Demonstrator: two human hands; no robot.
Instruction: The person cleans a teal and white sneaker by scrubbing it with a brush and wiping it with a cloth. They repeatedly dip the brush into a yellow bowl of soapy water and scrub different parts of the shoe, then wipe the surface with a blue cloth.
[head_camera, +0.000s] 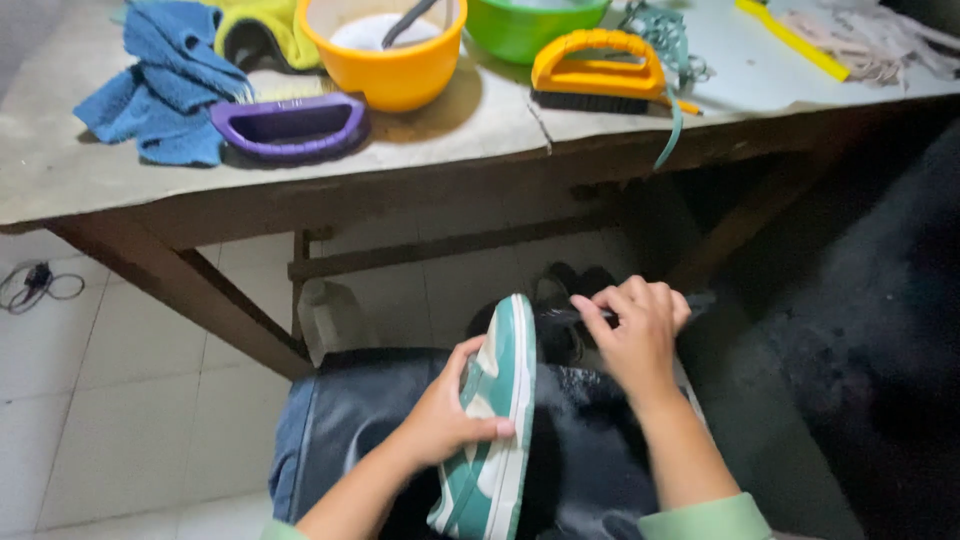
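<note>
A green and white sneaker stands on its side on my lap, over a dark apron. My left hand grips the sneaker's upper side, thumb across it. My right hand is closed around a thin dark tool near the shoe's toe; the tool's tip points left toward the toe. What kind of tool it is stays blurred.
A worn table stands ahead with a purple brush, an orange brush, a blue cloth, a yellow bowl, a green bowl and a teal lace hanging off its edge. White tiled floor lies left.
</note>
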